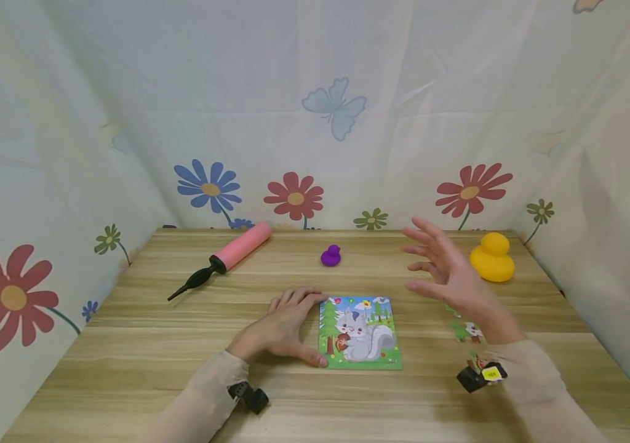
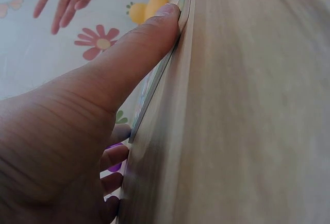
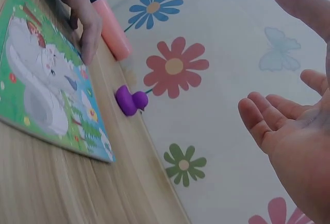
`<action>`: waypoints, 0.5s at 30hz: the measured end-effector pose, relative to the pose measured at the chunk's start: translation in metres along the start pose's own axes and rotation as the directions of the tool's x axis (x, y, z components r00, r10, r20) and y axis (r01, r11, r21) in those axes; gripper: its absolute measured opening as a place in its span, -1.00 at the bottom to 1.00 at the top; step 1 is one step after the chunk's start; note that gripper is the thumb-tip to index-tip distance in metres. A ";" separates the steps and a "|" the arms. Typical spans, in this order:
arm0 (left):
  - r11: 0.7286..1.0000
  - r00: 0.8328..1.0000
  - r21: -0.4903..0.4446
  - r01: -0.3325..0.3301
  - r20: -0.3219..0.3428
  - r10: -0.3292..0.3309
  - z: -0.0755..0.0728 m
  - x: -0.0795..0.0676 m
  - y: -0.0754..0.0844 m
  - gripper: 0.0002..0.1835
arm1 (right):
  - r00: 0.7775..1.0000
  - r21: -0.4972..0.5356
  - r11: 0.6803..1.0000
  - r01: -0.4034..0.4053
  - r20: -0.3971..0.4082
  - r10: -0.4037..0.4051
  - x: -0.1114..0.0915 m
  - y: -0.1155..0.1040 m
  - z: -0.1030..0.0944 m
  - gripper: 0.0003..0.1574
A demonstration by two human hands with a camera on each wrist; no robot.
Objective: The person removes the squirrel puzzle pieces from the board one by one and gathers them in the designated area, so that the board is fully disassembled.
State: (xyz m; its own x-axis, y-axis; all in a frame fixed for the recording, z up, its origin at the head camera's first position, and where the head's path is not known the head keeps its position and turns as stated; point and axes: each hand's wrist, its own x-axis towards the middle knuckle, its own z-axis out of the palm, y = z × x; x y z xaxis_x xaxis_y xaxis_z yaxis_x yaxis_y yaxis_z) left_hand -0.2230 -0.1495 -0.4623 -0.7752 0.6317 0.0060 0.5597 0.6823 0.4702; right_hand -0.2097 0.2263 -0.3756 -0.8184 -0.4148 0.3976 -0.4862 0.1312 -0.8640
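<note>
A square picture board with a grey squirrel and green trees lies flat on the wooden table. My left hand rests along its left side, thumb at the near corner and index finger at the far corner. In the left wrist view the thumb stretches along the board's edge. Raised above the table to the right of the board, my right hand has its fingers spread, with nothing held. Small puzzle pieces lie under the right forearm, partly hidden by it.
A purple toy duck sits behind the board. At the back right stands a larger yellow duck, and at the back left lies a pink hand pump with a black nozzle. A flowered curtain encloses the table's back and sides.
</note>
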 end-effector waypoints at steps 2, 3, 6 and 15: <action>1.000 1.000 0.000 -0.002 -0.001 0.002 0.000 0.000 0.000 0.40 | 1.000 0.010 1.000 -0.010 0.005 0.010 0.004 0.000 0.005 0.31; 1.000 1.000 0.000 -0.003 -0.001 0.003 0.000 0.000 0.000 0.40 | 1.000 0.015 1.000 -0.013 0.009 0.013 0.006 0.001 0.007 0.32; 1.000 1.000 0.002 -0.005 -0.002 0.005 0.001 0.001 -0.001 0.40 | 1.000 0.027 0.999 -0.023 0.016 0.023 0.010 0.001 0.015 0.33; 1.000 1.000 -0.005 -0.002 0.000 0.002 -0.001 0.000 0.000 0.40 | 0.999 0.065 0.998 -0.009 0.052 0.006 0.022 0.005 0.033 0.31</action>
State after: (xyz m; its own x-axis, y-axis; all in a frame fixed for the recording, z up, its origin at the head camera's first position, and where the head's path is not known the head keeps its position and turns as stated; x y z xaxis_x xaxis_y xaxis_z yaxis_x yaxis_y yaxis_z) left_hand -0.2229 -0.1500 -0.4618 -0.7740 0.6332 0.0075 0.5600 0.6788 0.4750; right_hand -0.2199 0.1882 -0.3814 -0.8042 -0.4603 0.3760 -0.4579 0.0765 -0.8857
